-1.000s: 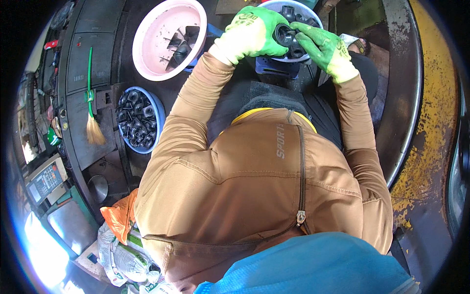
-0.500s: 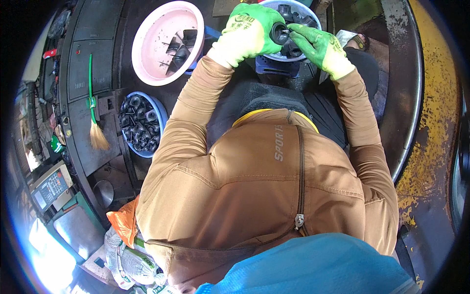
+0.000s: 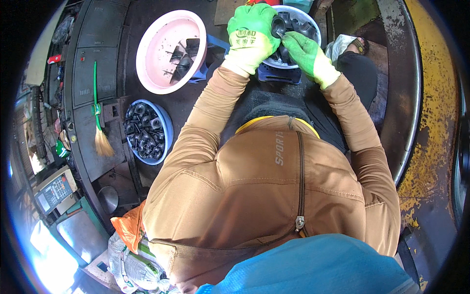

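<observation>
Two green-gloved hands are meeting over the white basin (image 3: 313, 27) at the top of the view. The left hand (image 3: 252, 34) is gripping a small black moulded part (image 3: 279, 24), its fingers (image 3: 267, 14) clamped round the piece and holding it just above the basin's rim. The right hand (image 3: 303, 51) is pressing in from the other side, its fingers (image 3: 291, 39) closed together against the same part, pinching at its edge, though exactly what they are catching is too small to tell.

More black parts are lying in the white basin under the hands. Off to the left, a pink basin (image 3: 147, 49) is holding only a few dark pieces, and below it a blue basin (image 3: 166, 127) is sitting packed with similar black parts. A green-handled brush (image 3: 98, 112) is lying on the dark bench (image 3: 88, 63) beside them.

By the look of it, the step in hand is working on one part, trimming or fitting something on it while both hands steady it. The next move is calling for a firm left-hand hold while the right picks cleanly at the edge; after that the piece needs a basin to land in, and which one is hard to judge from here.
</observation>
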{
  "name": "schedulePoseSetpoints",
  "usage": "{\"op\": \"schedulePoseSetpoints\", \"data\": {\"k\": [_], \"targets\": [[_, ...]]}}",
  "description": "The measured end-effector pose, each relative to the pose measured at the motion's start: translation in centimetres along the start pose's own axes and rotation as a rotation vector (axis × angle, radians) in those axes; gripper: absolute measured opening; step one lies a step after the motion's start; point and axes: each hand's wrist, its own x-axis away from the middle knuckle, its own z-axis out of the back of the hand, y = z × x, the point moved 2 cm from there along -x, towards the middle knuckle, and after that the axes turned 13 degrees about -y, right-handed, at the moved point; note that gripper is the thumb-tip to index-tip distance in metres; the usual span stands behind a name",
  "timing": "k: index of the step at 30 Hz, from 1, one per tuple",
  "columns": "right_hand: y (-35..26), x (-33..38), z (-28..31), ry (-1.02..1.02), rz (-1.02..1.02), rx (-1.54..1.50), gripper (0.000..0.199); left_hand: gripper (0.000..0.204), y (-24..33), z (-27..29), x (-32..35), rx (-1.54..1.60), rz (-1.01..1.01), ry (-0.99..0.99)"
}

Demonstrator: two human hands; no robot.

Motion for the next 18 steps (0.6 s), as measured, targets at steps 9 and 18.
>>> {"op": "schedulePoseSetpoints", "data": {"k": [9, 18], "targets": [[-1.7, 0.7, 1.7, 0.094, 0.034, 0.012, 0.033, 0.078, -0.7, -2.1, 2.2, 0.707, 0.201, 0.031], [-2.4, 1.7, 2.0, -0.005, 0.036, 0.461, 0.035, 0.043, -4.0, -6.2, 4.0, 2.139, 0.642, -0.202]]}}
